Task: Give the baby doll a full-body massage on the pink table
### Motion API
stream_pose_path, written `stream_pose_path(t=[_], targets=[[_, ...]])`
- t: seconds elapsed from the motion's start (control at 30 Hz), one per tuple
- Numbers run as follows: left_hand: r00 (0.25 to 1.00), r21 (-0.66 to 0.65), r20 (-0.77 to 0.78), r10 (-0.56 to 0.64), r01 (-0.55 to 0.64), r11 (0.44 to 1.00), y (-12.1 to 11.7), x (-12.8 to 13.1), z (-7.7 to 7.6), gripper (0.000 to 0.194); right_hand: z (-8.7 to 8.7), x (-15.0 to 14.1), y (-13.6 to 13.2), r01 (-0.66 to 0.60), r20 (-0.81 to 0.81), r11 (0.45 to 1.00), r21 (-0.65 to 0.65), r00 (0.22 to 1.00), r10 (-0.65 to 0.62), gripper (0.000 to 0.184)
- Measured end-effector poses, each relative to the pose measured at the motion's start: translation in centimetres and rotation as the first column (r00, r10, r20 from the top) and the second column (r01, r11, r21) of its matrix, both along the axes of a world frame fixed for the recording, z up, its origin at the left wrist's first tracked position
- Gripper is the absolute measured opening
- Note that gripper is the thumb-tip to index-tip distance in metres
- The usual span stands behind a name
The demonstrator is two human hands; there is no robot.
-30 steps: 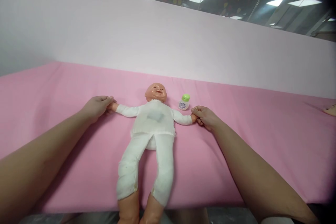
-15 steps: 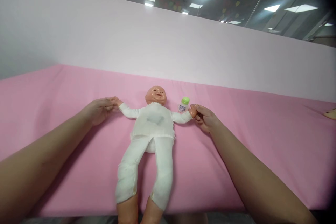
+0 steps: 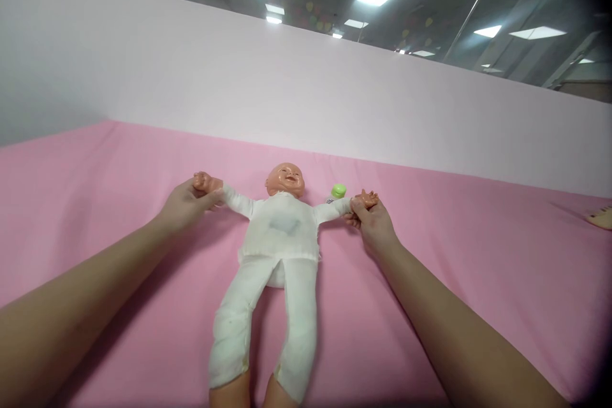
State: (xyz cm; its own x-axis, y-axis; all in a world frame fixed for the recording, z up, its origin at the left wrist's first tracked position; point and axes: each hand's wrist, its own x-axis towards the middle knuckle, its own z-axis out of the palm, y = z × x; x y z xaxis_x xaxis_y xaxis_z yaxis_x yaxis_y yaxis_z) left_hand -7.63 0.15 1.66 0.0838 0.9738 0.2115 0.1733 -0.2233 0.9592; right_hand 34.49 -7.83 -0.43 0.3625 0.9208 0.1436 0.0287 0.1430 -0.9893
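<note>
A baby doll (image 3: 284,229) in a white cloth top and leggings lies face up, its arms stretched out to both sides. On the left, my left hand (image 3: 185,205) is closed round the doll's wrist, thumb on the near side and the doll's hand showing above. At the other side my right hand (image 3: 375,223) grips the doll's other wrist between thumb and fingers, with the doll's small fingers spread above it. Behind that arm stands a small bottle with a green cap (image 3: 338,190); its lower part is hidden by the doll's sleeve.
The doll rests on a pink padded surface (image 3: 478,280). A white wall panel (image 3: 306,95) runs along the back, with glass above it reflecting ceiling lights. At the far right edge is part of a pale object with dark spots (image 3: 600,217).
Both my hands have shifted from the doll's hands to grips at its wrists. The doll's arms are raised a little, and its right-side arm now covers more of the bottle.
</note>
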Motion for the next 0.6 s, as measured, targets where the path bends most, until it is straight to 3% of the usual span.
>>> stream_pose_path(t=[0.03, 0.1, 0.13, 0.2, 0.3, 0.37, 0.5, 0.6], targets=[[0.999, 0.097, -0.032, -0.011, 0.014, 0.995, -1.1, 0.7, 0.4, 0.044, 0.3, -0.8, -0.6, 0.006, 0.08, 0.998, 0.056, 0.997, -0.011, 0.037], [0.993, 0.167, -0.102, -0.05, 0.067, 0.984, -3.3, 2.4, 1.1, 0.051, 0.9, -2.7, -1.9, -0.049, 0.312, 0.982, 0.182, 0.95, -0.01, 0.039], [0.979, 0.19, -0.188, -0.076, 0.113, 0.975, -4.3, 3.2, 1.4, 0.048, 1.1, -3.7, -2.7, -0.127, 0.43, 0.966, 0.227, 0.903, 0.017, 0.037], [0.902, 0.207, -0.371, -0.221, 0.313, 0.927, -5.7, 4.4, 1.6, 0.044, 1.4, -5.4, -4.0, -0.369, 0.65, 0.889, 0.271, 0.752, 0.113, 0.034], [0.761, 0.206, -0.562, -0.323, 0.506, 0.837, -6.2, 5.3, 1.2, 0.047, 1.5, -6.9, -4.9, -0.602, 0.822, 0.772, 0.205, 0.534, 0.198, 0.046], [0.708, 0.218, -0.634, -0.312, 0.55, 0.806, -6.0, 5.3, 0.8, 0.049, 1.3, -7.3, -5.0, -0.627, 0.86, 0.762, 0.164, 0.469, 0.202, 0.052], [0.721, 0.31, -0.649, -0.243, 0.543, 0.781, -5.7, 5.3, 0.3, 0.047, 0.9, -7.3, -4.7, -0.592, 0.864, 0.782, 0.196, 0.482, 0.148, 0.053], [0.805, 0.35, -0.575, -0.148, 0.405, 0.845, -5.7, 5.3, 0.3, 0.041, 0.5, -6.6, -4.2, -0.472, 0.782, 0.854, 0.219, 0.608, 0.135, 0.045]])
